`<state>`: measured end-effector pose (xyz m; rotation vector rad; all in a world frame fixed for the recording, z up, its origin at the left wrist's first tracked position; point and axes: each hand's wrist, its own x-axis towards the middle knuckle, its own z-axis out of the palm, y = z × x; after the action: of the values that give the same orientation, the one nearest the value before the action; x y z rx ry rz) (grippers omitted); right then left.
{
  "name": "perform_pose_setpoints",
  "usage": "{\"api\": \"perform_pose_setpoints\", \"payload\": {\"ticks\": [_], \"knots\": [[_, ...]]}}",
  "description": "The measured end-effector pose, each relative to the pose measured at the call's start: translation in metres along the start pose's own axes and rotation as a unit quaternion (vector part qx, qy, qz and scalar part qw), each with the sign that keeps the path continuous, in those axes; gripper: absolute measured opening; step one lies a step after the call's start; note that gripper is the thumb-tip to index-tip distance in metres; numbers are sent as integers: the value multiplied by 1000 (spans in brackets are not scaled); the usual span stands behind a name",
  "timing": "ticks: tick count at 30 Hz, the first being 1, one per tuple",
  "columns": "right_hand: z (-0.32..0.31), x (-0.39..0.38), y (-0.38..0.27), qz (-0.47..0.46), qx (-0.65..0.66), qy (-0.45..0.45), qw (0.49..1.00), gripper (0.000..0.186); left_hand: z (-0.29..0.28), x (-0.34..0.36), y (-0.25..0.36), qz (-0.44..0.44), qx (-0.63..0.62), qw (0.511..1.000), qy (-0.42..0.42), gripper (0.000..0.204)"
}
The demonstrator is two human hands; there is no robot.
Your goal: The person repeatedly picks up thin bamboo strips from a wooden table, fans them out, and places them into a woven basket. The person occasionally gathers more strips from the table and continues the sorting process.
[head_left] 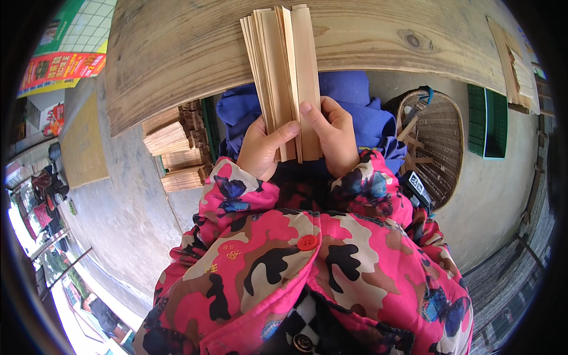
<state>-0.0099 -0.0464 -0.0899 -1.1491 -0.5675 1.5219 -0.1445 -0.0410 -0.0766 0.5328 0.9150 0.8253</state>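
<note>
A bundle of thin wooden slats stands upright between my two hands, its far end over the edge of the wooden table. My left hand wraps the lower left part of the bundle, thumb pressed across the front. On the other side my right hand grips the lower right part, its thumb on the face of the slats near a gap. At that gap the bundle parts into a thicker left portion and a thinner right one. The fingers behind the wood are hidden. Blue cloth lies beneath the hands.
Stacks of similar slats stand left below the table. A woven basket with wood pieces is at the right, beside a green plastic crate. More wood pieces lie at the table's right end. A yellowish board is at far left.
</note>
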Motion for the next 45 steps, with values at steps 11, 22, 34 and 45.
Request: {"api": "perform_pose_setpoints", "payload": {"ticks": [11,22,34,45], "knots": [[-1,-1,-3,2,-71,-21,997,27,4,-1,-1,13,3,1000,10,37],[-2,-1,-2,2,-82,-22,996,26,3,0,-2,16,-1,1000,14,36],[-2,0,-1,4,-73,-20,997,27,2,-1,-3,15,17,1000,6,36],[-4,2,2,0,-81,-17,997,26,3,-1,-1,2,-2,1000,8,37]]}}
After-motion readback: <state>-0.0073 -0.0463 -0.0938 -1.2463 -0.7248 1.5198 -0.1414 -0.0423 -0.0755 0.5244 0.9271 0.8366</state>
